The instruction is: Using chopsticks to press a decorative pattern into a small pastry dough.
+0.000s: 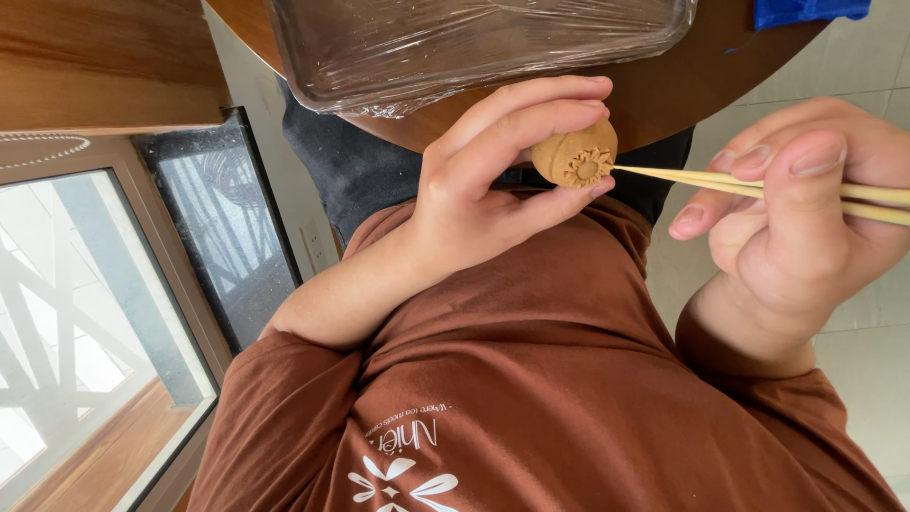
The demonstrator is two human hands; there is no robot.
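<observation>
My left hand point(493, 180) pinches a small tan clay ball point(575, 156) between thumb and fingers, in front of my brown shirt. The ball's face carries a pressed flower pattern. My right hand point(806, 209) grips a pair of thin pale wooden sticks point(682, 178) that run leftward. Their tips touch the flower pattern on the ball.
A tray wrapped in clear plastic film point(474, 47) lies on a round wooden table point(682, 85) just beyond my hands. A blue cloth point(806, 9) sits at the table's far right. A glass window with a wooden frame point(76, 313) is at left, pale floor tiles point(872, 332) at right.
</observation>
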